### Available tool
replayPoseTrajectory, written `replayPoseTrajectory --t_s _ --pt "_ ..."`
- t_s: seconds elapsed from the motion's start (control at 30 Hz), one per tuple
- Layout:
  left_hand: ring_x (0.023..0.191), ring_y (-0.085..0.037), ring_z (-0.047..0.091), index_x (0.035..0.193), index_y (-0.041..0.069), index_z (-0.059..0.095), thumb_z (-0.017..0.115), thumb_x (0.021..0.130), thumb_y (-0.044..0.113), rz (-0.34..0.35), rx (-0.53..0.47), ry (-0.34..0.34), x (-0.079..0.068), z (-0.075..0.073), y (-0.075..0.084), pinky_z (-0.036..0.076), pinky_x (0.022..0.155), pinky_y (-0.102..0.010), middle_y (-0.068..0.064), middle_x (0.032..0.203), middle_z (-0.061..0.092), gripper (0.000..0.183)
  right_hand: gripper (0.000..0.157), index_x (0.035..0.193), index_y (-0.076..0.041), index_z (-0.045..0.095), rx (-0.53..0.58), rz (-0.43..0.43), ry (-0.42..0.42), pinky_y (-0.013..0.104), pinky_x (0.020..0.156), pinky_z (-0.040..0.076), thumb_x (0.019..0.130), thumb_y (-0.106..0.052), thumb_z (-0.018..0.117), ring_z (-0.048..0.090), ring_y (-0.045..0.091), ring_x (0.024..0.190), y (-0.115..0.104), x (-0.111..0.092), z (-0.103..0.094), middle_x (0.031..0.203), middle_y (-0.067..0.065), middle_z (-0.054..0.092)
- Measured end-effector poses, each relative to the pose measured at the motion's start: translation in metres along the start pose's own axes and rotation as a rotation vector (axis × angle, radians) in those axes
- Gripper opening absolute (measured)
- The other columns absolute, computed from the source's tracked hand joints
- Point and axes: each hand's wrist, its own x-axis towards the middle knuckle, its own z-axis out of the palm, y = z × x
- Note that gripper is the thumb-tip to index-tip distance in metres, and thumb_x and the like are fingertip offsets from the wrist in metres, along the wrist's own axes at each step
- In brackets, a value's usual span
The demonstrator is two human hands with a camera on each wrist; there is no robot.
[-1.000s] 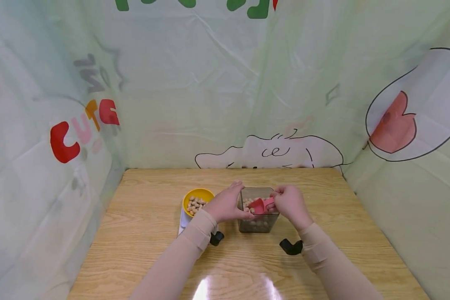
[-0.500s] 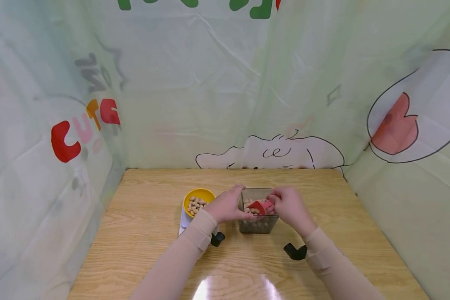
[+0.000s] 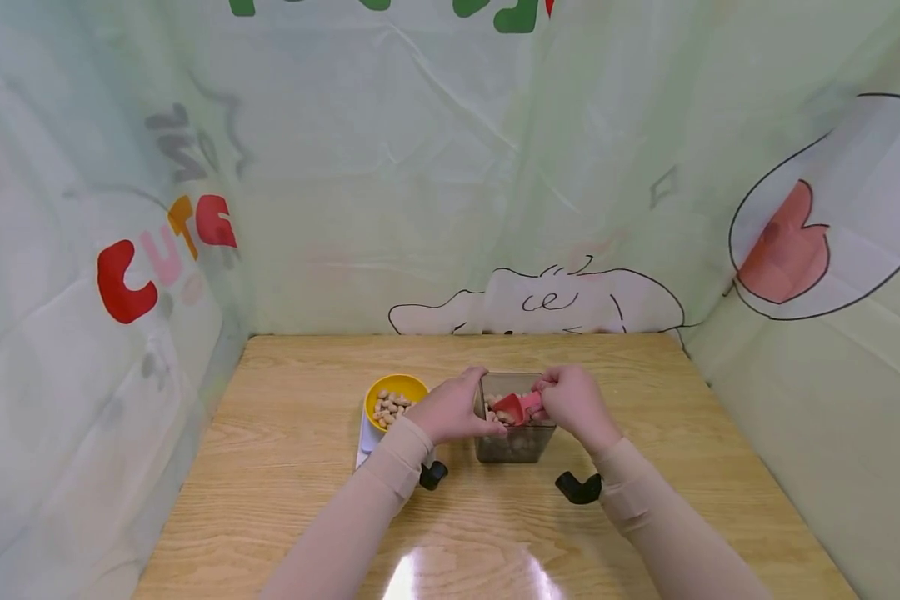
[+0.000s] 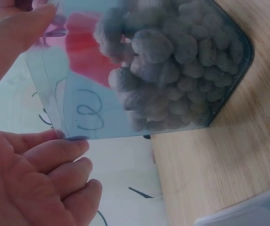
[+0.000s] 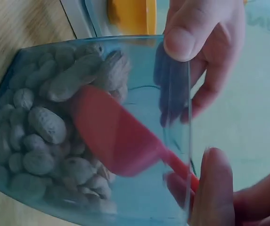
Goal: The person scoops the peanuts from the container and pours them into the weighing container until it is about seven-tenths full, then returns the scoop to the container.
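A see-through, grey-tinted plastic container (image 3: 513, 450) stands on the table, part filled with unshelled peanuts (image 5: 45, 125). My left hand (image 3: 453, 410) grips its left rim, thumb at the near side and fingers toward the back corner. In the right wrist view the left thumb lies over the rim. My right hand (image 3: 579, 406) pinches the handle of a red scoop (image 5: 116, 134) at the container's right side. The scoop's bowl is inside, its front end pushed in among the peanuts. To the left, a yellow bowl (image 3: 411, 382) holds more peanuts, partly covered by the left hand.
The yellow bowl sits on a white flat base (image 3: 367, 440), mostly hidden by the left wrist. Black wrist mounts (image 3: 579, 488) stick out beneath both wrists. The wooden table (image 3: 300, 392) is enclosed by printed pale curtains (image 3: 375, 200) behind and at both sides.
The right hand has shifted a little and the red scoop has changed its tilt within the container. The left hand keeps its grip on the rim, and the yellow bowl stays put.
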Motion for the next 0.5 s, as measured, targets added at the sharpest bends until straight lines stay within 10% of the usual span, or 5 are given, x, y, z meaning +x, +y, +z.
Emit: replayPoseTrajectory --t_s 0.23,0.5 --pt "0.126 -0.029 0.071 0.167 0.011 0.034 0.085 0.087 0.059 -0.019 -0.008 -0.007 -0.0003 0.0006 -0.0011 0.059 0.11 -0.044 -0.016 0.153 0.064 0.107 0.024 0.111 0.018 0.067 0.273 0.107 -0.034 0.026 0.067 0.067 0.109 -0.003 0.054 0.076 0.009 0.065 0.0018 0.0035 0.0001 0.086 0.013 0.071" --pt "0.12 -0.027 0.073 0.167 0.012 0.033 0.083 0.087 0.062 -0.005 0.0 -0.001 0.0012 0.0003 -0.0045 0.061 0.107 -0.042 -0.015 0.146 0.069 0.107 0.028 0.115 0.017 0.069 0.206 0.011 -0.02 0.029 0.068 0.067 0.111 -0.001 0.049 0.076 0.014 0.069 0.0021 -0.0008 0.0008 0.094 0.02 0.074"
